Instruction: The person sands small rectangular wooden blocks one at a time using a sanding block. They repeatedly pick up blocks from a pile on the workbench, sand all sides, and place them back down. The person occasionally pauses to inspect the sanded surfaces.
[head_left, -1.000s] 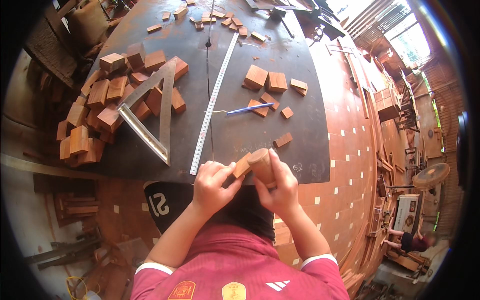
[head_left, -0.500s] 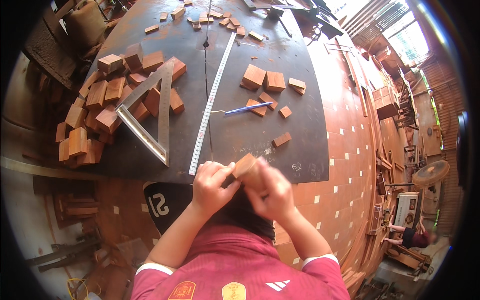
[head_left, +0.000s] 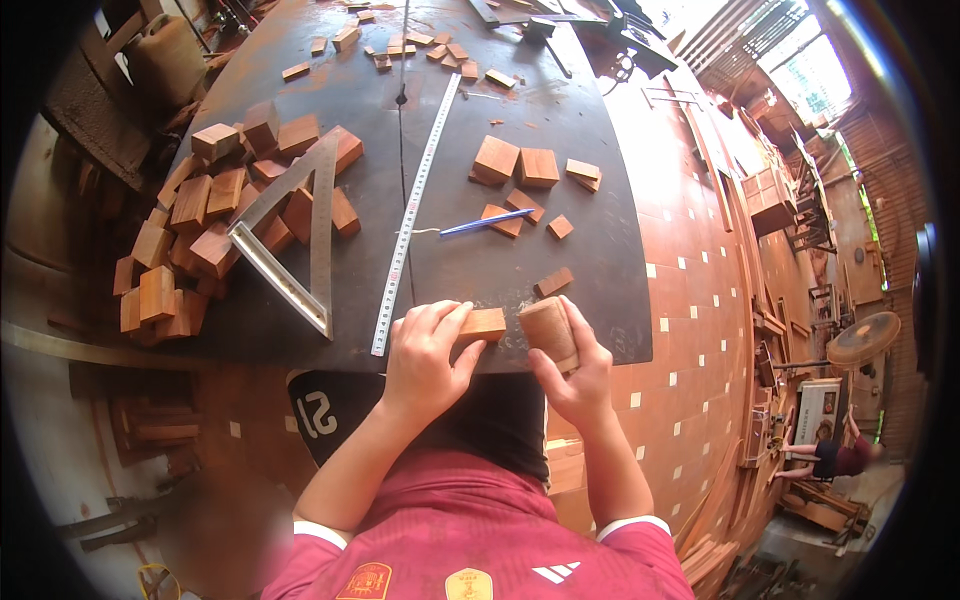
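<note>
My left hand (head_left: 430, 345) grips a small wooden block (head_left: 485, 323) just above the table's near edge, its fingers over the top and the thumb beneath. In my right hand (head_left: 580, 365) is a sanding block (head_left: 546, 330), a tan piece with rounded edges that looks wrapped in sandpaper. A short gap separates it from the wooden block. Just beyond my right hand lies a small dark wooden piece (head_left: 553, 282). A strip ruler (head_left: 415, 210) runs away from me near my left hand. To its right, a blue pen (head_left: 487, 222) rests across a flat wooden piece (head_left: 500, 220).
On the left of the dark table (head_left: 450, 270) is a heap of wooden blocks (head_left: 190, 205) with a metal set square (head_left: 322, 230) leaning over it. More blocks (head_left: 496, 158) sit right of centre. Small offcuts (head_left: 400, 48) lie at the far end. Another person (head_left: 850, 455) is far right.
My right hand has moved right with the sanding block, away from the wooden block it was blurred against. My left hand has brought the wooden block slightly farther over the table and turned it flatter.
</note>
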